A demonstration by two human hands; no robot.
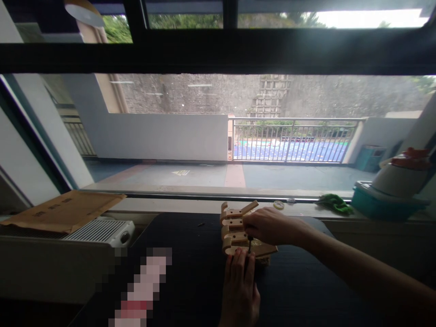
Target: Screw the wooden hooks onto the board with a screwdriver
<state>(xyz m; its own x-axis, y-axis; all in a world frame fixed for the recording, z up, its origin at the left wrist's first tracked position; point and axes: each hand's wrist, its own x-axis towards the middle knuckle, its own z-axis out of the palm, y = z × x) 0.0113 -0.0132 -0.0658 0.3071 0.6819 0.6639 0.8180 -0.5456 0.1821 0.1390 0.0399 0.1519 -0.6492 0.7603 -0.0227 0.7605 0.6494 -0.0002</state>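
A light wooden rack (235, 223) with several curved hooks and dark holes lies on the black table in front of me. My right hand (267, 225) is closed over its right side, gripping a thin dark screwdriver (250, 243) that points down at the wood; the handle is mostly hidden in the fingers. My left hand (240, 284) reaches up from below with its fingers stretched out. Its fingertips press on the nearest hook, close to the screwdriver's tip. A flat wooden piece (267, 249) sticks out at the rack's lower right.
The black table (190, 281) stands against a window sill with a roll of tape (278, 205), a green cloth (335, 204) and a teal box (384, 202). A small dark piece (201, 224) lies left of the rack. A brown envelope (64, 211) rests over a radiator (105, 232).
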